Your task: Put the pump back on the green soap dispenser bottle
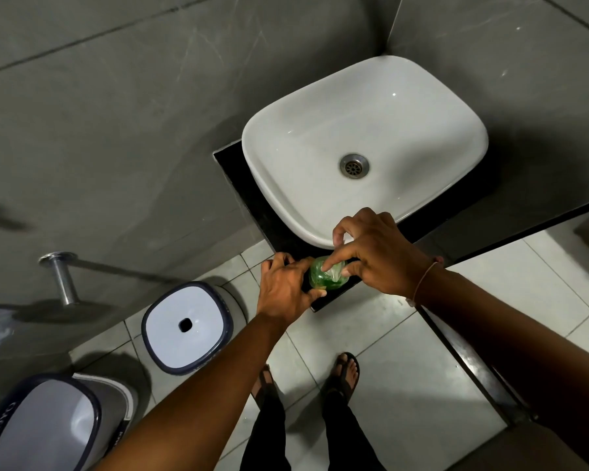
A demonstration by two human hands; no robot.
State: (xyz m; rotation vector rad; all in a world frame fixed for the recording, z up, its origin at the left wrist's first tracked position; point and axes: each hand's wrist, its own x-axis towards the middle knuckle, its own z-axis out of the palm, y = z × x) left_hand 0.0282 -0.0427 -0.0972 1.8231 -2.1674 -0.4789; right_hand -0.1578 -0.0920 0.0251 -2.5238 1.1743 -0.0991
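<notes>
The green soap dispenser bottle [320, 278] stands on the front corner of the black counter [323, 302], just before the white basin. My left hand [284, 287] wraps around the bottle's left side and holds it. The pale, translucent pump [334, 271] sits on top of the bottle. My right hand [374, 253] comes from above and right, its fingers pinching the pump. The bottle's neck is hidden under my fingers, so how far the pump is seated is unclear.
A white basin [364, 144] with a metal drain fills the counter behind the bottle. Grey tiled walls close the corner. Below left are a white lidded bin [187, 326] and a second bin [45, 423]. A metal rail bracket [62, 277] juts from the left wall.
</notes>
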